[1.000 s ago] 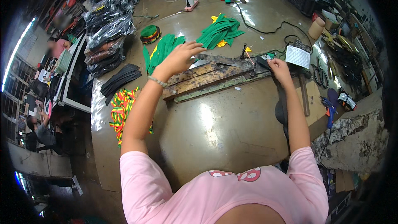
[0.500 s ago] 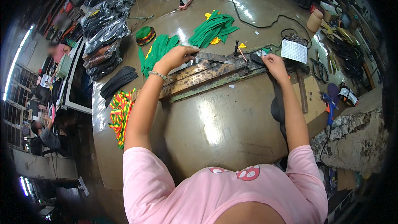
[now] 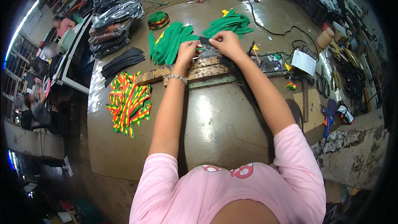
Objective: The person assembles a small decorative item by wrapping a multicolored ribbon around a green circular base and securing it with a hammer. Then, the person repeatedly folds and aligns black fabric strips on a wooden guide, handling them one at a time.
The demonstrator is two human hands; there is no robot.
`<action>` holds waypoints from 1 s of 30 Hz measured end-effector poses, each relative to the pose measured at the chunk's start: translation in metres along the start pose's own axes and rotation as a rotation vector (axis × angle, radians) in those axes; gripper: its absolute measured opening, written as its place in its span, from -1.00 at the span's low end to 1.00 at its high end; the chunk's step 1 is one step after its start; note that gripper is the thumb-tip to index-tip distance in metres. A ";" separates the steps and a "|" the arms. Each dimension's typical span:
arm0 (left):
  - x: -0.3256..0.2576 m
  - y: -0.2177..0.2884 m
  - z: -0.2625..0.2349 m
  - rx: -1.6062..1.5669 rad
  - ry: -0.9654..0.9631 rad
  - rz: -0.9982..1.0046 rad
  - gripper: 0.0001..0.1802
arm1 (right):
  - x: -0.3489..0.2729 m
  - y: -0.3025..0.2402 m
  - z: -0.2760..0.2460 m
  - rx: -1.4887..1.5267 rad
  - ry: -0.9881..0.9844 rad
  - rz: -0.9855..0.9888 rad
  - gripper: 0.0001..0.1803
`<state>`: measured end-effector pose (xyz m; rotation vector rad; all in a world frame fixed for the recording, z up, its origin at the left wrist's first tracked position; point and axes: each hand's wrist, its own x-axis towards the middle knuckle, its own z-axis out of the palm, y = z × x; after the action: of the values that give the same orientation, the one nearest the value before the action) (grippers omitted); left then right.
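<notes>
My right hand (image 3: 227, 45) pinches a black strip (image 3: 206, 42) near its end, above a worn wooden board (image 3: 207, 71). A long dark band hangs from under my right arm toward the table's near edge. Close on the left, my left hand (image 3: 188, 53) has its fingers closed; a thin pale edge and a bit of green show at the fingertips, too small to name. Just behind my left hand lies a pile of green strips (image 3: 171, 41). A second green pile (image 3: 228, 23) is beyond my right hand.
Red, yellow and green striped strips (image 3: 128, 101) lie at the left, below black strips (image 3: 123, 63). A coloured roll (image 3: 158, 20) sits farther back. At the right are a paper sheet (image 3: 304, 62), a hammer (image 3: 305, 105), scissors (image 3: 322, 85) and a blue glue gun (image 3: 327, 120).
My right hand has moved left with the black strip, close to my left hand, which has shifted right. The view has turned, showing more of the striped strips.
</notes>
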<state>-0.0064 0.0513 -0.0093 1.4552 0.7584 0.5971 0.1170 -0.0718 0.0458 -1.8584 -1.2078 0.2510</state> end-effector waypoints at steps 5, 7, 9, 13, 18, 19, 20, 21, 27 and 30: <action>0.008 0.008 -0.003 -0.089 -0.052 -0.123 -0.63 | 0.017 0.034 0.031 -0.088 -0.029 0.082 -0.72; 0.007 0.007 -0.006 -0.072 -0.076 -0.133 -0.57 | 0.016 0.038 0.031 -0.128 -0.045 0.073 -0.70; 0.004 0.005 -0.008 -0.079 -0.078 -0.116 -0.61 | 0.016 0.036 0.032 -0.159 -0.045 0.140 -0.73; 0.003 0.002 -0.007 0.047 -0.122 -0.039 -0.71 | 0.020 0.026 0.033 -0.157 -0.100 0.113 -0.75; 0.007 0.006 -0.006 -0.018 -0.127 -0.102 -0.79 | 0.023 0.008 -0.023 -0.284 -0.239 -0.027 -0.63; 0.007 0.007 -0.006 -0.014 -0.123 -0.114 -0.80 | 0.019 0.007 -0.046 -0.294 -0.247 0.017 -0.61; 0.007 0.007 -0.006 -0.010 -0.109 -0.124 -0.81 | 0.012 0.008 -0.072 -0.270 -0.257 0.015 -0.58; 0.006 0.008 -0.005 0.012 -0.100 -0.122 -0.82 | 0.000 0.013 -0.096 -0.264 -0.229 0.034 -0.60; 0.003 0.012 -0.003 0.065 -0.086 -0.118 -0.83 | -0.072 0.071 -0.145 0.114 -0.140 0.464 -0.69; 0.004 0.013 -0.002 0.084 -0.092 -0.122 -0.82 | -0.086 0.095 -0.129 0.254 -0.158 0.593 -0.70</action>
<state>-0.0045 0.0563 0.0034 1.4911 0.8014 0.4064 0.2083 -0.2279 0.0267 -1.9506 -0.6538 0.8492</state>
